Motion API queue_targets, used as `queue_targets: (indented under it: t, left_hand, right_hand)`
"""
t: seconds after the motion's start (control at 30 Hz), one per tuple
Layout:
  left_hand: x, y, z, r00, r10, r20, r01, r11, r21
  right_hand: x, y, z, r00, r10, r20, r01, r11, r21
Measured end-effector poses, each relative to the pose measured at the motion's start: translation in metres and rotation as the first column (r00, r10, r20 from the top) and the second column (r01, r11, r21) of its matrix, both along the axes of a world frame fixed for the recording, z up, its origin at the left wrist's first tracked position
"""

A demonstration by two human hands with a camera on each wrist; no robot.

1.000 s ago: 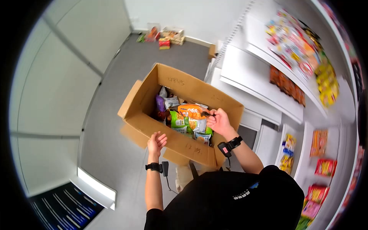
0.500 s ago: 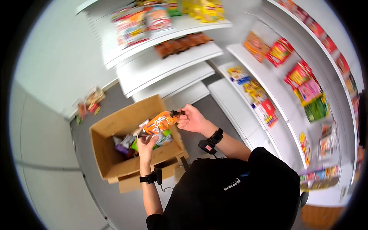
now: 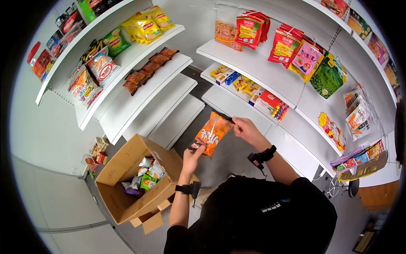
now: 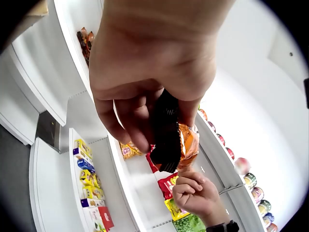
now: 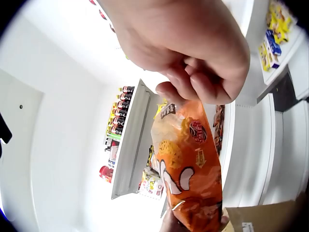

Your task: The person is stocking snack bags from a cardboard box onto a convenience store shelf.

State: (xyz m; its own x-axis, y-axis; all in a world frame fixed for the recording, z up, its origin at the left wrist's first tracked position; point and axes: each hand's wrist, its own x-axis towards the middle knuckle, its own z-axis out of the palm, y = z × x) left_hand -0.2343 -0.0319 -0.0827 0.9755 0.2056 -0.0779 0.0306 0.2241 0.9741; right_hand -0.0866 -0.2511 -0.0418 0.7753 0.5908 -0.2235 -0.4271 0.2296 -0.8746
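An orange snack bag (image 3: 212,134) is stretched between both hands, lifted clear of the cardboard box. The left hand (image 3: 193,159) pinches its lower dark end, thumb on top; in the left wrist view that dark end (image 4: 166,133) lies between the thumb and fingers of the left hand (image 4: 154,63). At the opposite corner, the right hand (image 3: 248,131) pinches the bag's edge with curled fingers. The right wrist view has the right hand (image 5: 183,48) above the bag's printed front (image 5: 190,159).
An open cardboard box (image 3: 122,169) holding several snack packs (image 3: 148,182) stands at the lower left. White shelves (image 3: 148,106) rise at the left, with brown packs (image 3: 150,67). Right-hand shelves (image 3: 253,63) carry hanging red bags (image 3: 285,44) and small boxes (image 3: 249,86).
The view has swung toward the shelves. The orange bag has come up out of the box and away to its right; the left hand, empty a second ago, now holds its other end.
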Motion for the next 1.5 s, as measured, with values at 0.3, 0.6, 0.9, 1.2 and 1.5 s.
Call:
queue_targets:
  t: [0.3, 0.6, 0.9, 1.2, 1.5]
  left_hand:
    - [0.025, -0.032, 0.039, 0.969, -0.185, -0.166, 0.187, 0.982, -0.006]
    - [0.033, 0.007, 0.027, 0.991, -0.004, -0.134, 0.009, 0.999, 0.032]
    - [0.079, 0.077, 0.021, 0.995, 0.070, -0.071, -0.074, 0.996, -0.058]
    - [0.115, 0.126, 0.011, 0.970, 0.142, -0.198, -0.162, 0.983, -0.089]
    - [0.143, 0.111, 0.025, 0.933, 0.269, -0.237, -0.312, 0.936, -0.164]
  right_hand:
    - [0.045, -0.030, 0.006, 0.999, 0.018, 0.042, -0.019, 1.000, 0.013]
    - [0.080, 0.035, 0.002, 0.995, 0.103, -0.002, -0.102, 0.993, 0.065]
    - [0.131, 0.093, 0.018, 0.991, 0.120, 0.052, -0.121, 0.992, 0.025]
    - [0.169, 0.126, 0.034, 0.752, 0.614, 0.238, -0.454, 0.745, -0.489]
    - [0.222, 0.158, 0.026, 0.591, 0.805, 0.058, -0.705, 0.550, -0.448]
